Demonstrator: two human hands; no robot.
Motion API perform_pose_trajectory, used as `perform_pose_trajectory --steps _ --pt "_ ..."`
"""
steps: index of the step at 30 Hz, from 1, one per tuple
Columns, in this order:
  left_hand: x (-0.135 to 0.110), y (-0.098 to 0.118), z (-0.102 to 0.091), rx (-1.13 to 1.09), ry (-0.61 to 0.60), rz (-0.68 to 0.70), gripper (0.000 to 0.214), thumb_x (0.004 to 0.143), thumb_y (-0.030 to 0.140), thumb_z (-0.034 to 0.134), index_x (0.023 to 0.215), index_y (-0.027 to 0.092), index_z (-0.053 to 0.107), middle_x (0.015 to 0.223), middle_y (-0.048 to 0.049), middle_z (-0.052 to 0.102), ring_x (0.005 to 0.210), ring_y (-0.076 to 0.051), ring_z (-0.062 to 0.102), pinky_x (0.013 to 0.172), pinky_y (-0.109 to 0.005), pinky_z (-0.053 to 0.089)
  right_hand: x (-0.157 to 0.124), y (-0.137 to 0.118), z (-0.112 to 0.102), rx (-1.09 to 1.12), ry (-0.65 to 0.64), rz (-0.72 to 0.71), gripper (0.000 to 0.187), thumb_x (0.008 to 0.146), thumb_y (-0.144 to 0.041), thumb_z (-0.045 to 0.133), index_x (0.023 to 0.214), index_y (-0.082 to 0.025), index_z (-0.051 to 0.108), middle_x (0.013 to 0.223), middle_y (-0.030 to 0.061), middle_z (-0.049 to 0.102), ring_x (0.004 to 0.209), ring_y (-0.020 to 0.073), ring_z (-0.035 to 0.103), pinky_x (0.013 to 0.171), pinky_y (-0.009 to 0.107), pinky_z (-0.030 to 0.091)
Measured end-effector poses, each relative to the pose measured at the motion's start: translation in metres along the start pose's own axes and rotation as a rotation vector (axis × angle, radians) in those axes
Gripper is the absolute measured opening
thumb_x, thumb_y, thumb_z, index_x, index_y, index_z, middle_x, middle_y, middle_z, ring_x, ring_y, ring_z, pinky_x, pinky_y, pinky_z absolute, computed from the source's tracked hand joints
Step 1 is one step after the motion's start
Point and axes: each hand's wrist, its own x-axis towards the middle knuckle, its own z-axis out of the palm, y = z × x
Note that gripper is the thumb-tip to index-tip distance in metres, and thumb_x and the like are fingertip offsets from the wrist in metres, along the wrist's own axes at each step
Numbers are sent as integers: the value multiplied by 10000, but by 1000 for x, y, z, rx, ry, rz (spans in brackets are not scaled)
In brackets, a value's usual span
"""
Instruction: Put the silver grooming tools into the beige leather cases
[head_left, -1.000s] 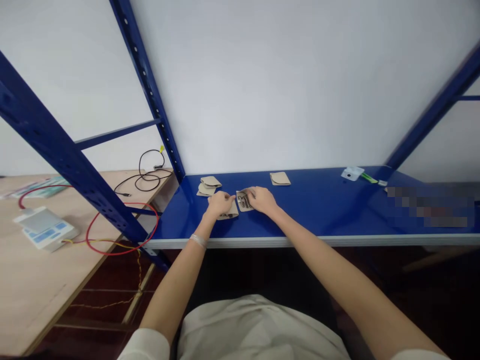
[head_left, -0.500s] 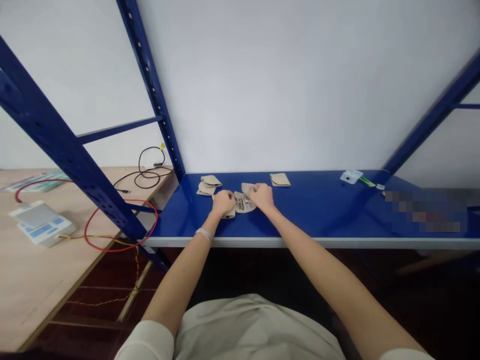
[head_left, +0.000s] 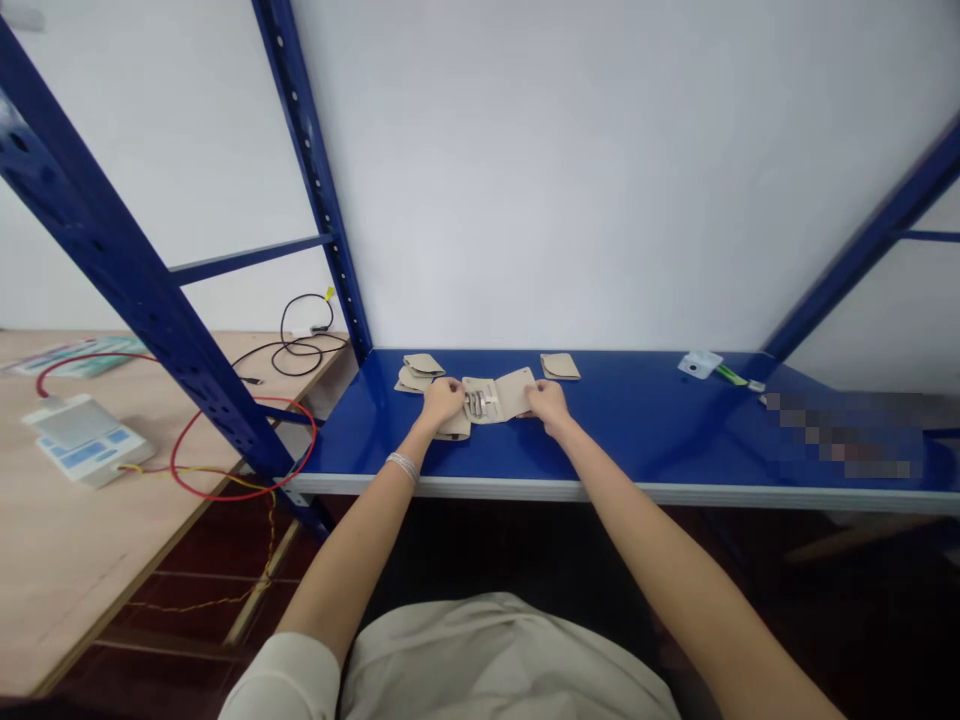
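Note:
A beige manicure kit (head_left: 513, 393) lies unfolded on the blue shelf, with small shiny metal tools (head_left: 475, 404) in its left half; their exact kinds are too small to make out. My left hand (head_left: 444, 402) pinches the left edge of the kit. Its right flap is held by the fingers of my right hand (head_left: 550, 403). Just below my left hand, another folded beige case (head_left: 454, 430) sits partly covered.
Folded beige cases (head_left: 420, 366) are stacked behind my left hand. A single folded case (head_left: 561, 367) rests near the wall. Farther right lie a pale plastic packet (head_left: 700, 364) and a green item (head_left: 730, 376). Blue uprights (head_left: 307, 150) flank the shelf; a white device (head_left: 88, 440) with cables stands left.
The kit's right flap has swung outward to the right, so the kit now lies wide apart. My right hand has moved right with it; my left hand stays nearly in place.

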Motion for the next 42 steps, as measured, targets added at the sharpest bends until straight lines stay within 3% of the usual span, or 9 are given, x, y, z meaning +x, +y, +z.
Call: perform_pose_trajectory --steps 4,7,9,13,18,22,29,36,42 --pt "6 2 -2 -51 -32 57 286 863 243 478 941 92 708 976 -117 733 891 -211 651 817 -275 471 -10 -10 -4 -279 127 -166 244 824 -218 478 998 -145 632 976 151 692 939 287 644 851 394 510" --pt "12 3 3 -61 -41 50 269 859 250 483 923 99 696 964 -124 727 886 -218 649 812 -288 469 -24 -21 -3 -454 253 -466 390 798 -156 514 1183 -127 570 1176 198 617 1127 327 555 995 461 412" --pt "15 4 9 -73 -28 42 250 855 243 487 914 106 688 972 -131 720 894 -223 645 822 -298 464 -28 -29 2 -471 164 -579 342 787 -140 544 1122 -142 614 1156 174 628 1098 299 572 996 434 416" --pt "16 4 17 -122 9 35 214 875 229 464 892 125 650 958 -125 699 872 -216 625 822 -310 450 -20 -37 17 -309 -67 -334 187 755 -149 639 937 -144 681 947 88 719 858 192 671 847 303 506" --pt "12 1 20 -158 63 58 160 921 241 439 848 173 563 842 -65 634 803 -185 562 780 -288 418 0 -28 33 -80 -69 -152 283 632 -201 786 900 -150 712 920 69 747 854 185 695 812 271 523" --pt "12 -2 21 -235 33 76 154 928 252 454 794 194 502 744 -15 560 719 -158 505 723 -263 388 8 -23 37 128 -108 -28 277 638 -185 785 898 -119 720 842 81 743 702 158 676 655 243 534" --pt "13 -2 20 -290 18 83 149 931 235 452 801 186 507 737 -10 554 711 -153 512 695 -262 379 14 -39 31 229 -246 126 201 655 -100 779 840 -68 707 471 -15 565 424 73 457 358 178 279" --pt "14 -5 20 -264 21 81 179 929 236 427 786 182 519 788 -38 591 748 -166 533 737 -270 400 20 -48 27 233 -442 199 74 660 -65 757 720 -75 713 425 -32 496 377 40 344 324 167 159" --pt "14 -7 19 -157 -4 107 181 913 201 408 818 169 560 844 -65 627 808 -189 563 773 -294 414 22 -51 28 415 -200 206 80 758 -44 654 696 -95 652 506 -18 529 422 44 411 333 148 234"
